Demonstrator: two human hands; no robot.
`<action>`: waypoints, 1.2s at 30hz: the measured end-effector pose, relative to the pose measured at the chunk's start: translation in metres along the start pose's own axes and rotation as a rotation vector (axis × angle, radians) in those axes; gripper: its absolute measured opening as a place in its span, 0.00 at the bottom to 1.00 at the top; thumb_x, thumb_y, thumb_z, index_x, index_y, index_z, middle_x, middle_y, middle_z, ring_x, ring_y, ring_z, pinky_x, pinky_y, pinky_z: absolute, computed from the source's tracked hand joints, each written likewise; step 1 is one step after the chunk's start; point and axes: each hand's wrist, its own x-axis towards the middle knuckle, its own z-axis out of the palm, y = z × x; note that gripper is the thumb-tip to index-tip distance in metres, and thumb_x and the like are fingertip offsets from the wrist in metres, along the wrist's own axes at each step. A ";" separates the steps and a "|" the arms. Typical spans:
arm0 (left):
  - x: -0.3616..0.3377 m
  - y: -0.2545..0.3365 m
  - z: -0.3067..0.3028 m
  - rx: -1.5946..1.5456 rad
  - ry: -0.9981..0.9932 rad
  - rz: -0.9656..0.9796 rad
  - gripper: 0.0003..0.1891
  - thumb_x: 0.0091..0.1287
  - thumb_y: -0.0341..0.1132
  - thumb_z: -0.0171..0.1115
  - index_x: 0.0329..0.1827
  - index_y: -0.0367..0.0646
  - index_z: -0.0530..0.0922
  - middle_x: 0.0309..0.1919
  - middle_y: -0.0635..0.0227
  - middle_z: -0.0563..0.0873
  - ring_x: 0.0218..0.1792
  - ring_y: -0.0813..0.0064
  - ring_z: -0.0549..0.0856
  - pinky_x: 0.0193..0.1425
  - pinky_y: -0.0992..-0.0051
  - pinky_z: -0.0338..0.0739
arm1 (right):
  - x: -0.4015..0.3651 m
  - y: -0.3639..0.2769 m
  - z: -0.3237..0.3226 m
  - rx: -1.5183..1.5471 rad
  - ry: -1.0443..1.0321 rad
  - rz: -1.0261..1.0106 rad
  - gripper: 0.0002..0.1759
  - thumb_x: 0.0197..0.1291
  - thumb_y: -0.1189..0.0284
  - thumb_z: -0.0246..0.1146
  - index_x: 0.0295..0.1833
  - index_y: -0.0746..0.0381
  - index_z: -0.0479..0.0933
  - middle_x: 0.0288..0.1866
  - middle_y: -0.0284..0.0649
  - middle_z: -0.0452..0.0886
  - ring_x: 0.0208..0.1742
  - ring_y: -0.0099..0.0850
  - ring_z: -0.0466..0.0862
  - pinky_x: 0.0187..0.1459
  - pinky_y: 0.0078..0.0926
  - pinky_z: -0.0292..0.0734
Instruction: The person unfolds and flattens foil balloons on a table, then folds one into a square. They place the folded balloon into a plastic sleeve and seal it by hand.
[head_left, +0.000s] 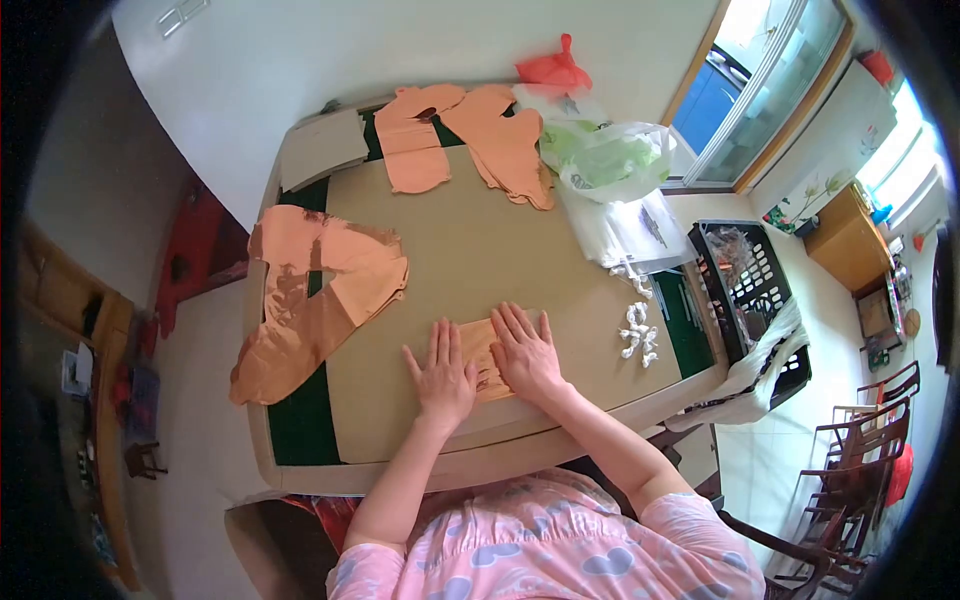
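Both palms rest on a small copper-coloured sheet (474,340) near the front of the table. My left hand (443,376) lies flat over its left side, fingers stretched forward. On the right side, my right hand (526,356) presses down with its fingers out; parts of the sheet are hidden beneath both. To the left is a large shiny copper-coloured cut piece (350,285) with a curved outline. Similar copper pieces lie at the back: one at back left (412,160) and a stack (505,150) beside it.
White twisted bundles (637,335) lie on the right of the brown board (470,240). Behind them are clear plastic bags (640,225) and a green-tinted bag (615,160). Grey card sheets (322,150) sit at the back left. A black crate (770,265) stands off the right edge.
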 end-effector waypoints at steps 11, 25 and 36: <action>-0.005 -0.005 -0.003 0.025 -0.010 -0.038 0.33 0.72 0.46 0.45 0.78 0.41 0.52 0.78 0.62 0.53 0.79 0.66 0.49 0.75 0.36 0.37 | -0.001 -0.007 0.005 -0.115 0.065 0.203 0.34 0.70 0.55 0.49 0.73 0.66 0.60 0.78 0.48 0.56 0.80 0.44 0.52 0.75 0.59 0.38; -0.003 -0.002 0.001 0.049 0.014 -0.070 0.32 0.72 0.46 0.43 0.77 0.43 0.54 0.79 0.66 0.52 0.79 0.70 0.48 0.76 0.39 0.37 | -0.003 0.012 0.001 -0.083 0.024 0.115 0.25 0.69 0.63 0.49 0.70 0.51 0.68 0.78 0.42 0.57 0.80 0.41 0.51 0.74 0.63 0.36; -0.004 -0.004 0.006 0.028 0.012 -0.085 0.32 0.72 0.46 0.45 0.76 0.42 0.55 0.78 0.65 0.53 0.79 0.69 0.50 0.76 0.39 0.39 | -0.026 0.024 0.005 -0.045 -0.010 -0.154 0.31 0.68 0.57 0.51 0.73 0.61 0.62 0.78 0.42 0.58 0.79 0.39 0.53 0.75 0.58 0.43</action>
